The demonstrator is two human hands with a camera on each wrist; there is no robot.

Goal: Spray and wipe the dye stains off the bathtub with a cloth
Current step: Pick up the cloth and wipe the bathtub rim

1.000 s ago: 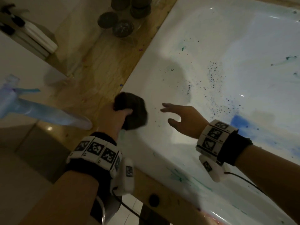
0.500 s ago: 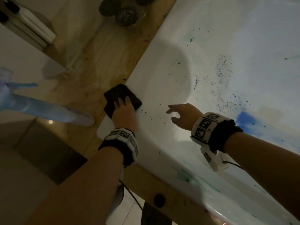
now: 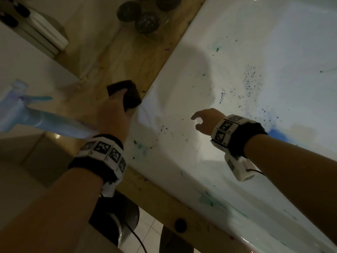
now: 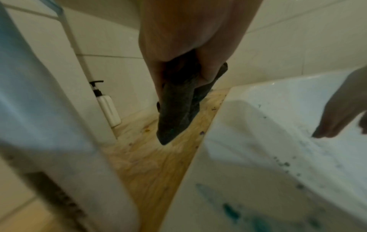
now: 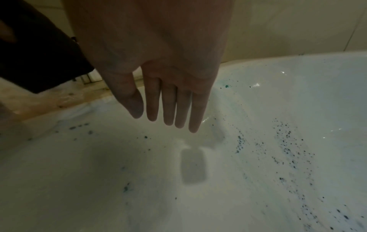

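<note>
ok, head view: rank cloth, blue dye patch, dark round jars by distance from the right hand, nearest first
1. Blue dye patch: just past the wrist of the right hand, on the tub wall.
2. Cloth: across the rim, gripped by the left hand.
3. Dark round jars: far up the wooden ledge.

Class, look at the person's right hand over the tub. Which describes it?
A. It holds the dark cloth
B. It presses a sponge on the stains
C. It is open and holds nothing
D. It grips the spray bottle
C: the right hand hangs over the bathtub with straight, empty fingers.
</note>
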